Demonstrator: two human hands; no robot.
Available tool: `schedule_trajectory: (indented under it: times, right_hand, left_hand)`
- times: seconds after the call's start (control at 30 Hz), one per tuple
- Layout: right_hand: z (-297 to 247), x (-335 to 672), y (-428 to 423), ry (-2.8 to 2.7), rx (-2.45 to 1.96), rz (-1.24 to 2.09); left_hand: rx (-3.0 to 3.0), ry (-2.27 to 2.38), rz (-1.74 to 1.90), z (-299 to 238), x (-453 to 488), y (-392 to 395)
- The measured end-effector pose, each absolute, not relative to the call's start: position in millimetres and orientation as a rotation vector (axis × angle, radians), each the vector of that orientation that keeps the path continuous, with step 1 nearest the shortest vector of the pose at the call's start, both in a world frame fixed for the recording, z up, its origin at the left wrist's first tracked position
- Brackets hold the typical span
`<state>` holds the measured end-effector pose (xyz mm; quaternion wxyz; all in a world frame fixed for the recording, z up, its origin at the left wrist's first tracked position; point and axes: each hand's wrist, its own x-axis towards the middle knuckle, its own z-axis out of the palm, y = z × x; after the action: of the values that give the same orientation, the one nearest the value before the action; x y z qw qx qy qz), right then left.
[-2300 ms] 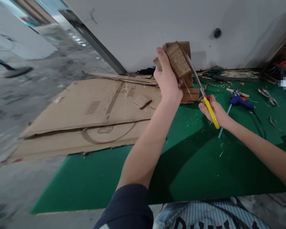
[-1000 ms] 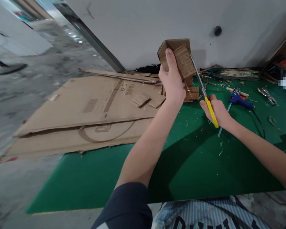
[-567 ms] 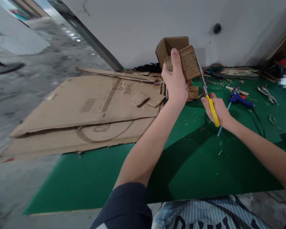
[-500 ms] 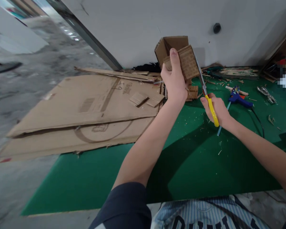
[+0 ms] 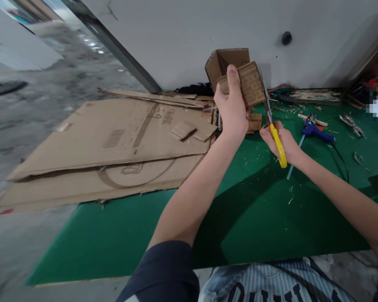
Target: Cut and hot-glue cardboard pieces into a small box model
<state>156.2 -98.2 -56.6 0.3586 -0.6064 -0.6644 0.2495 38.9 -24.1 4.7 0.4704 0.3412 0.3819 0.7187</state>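
My left hand [image 5: 231, 110] is raised above the green mat [image 5: 164, 228] and grips a small cardboard box model [image 5: 239, 77] clad in thin wooden sticks, its open side turned up and left. My right hand [image 5: 280, 142] is closed round the yellow handles of a pair of scissors [image 5: 272, 126]. The blades point up along the right edge of the box, touching or very close to it. Thin sticks poke out under the box near my left palm.
Large flattened cardboard sheets [image 5: 113, 142] lie to the left, with small cut pieces [image 5: 192, 132] on them. A blue glue gun [image 5: 316, 132] with its cable, metal pliers [image 5: 351, 123], wooden sticks and scraps lie on the right. A grey wall runs along the back.
My left hand has turned the box, so its open side now faces up and left. The scissors have shifted slightly left, closer along the box's right edge.
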Motion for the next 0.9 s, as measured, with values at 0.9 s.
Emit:
schedule_trajectory:
  times: [0.9]
  right_hand:
    - [-71, 165, -93, -1.716, -1.491, 0.569]
  left_hand:
    - [0.98, 0.976, 1.678, -10, 40, -14]
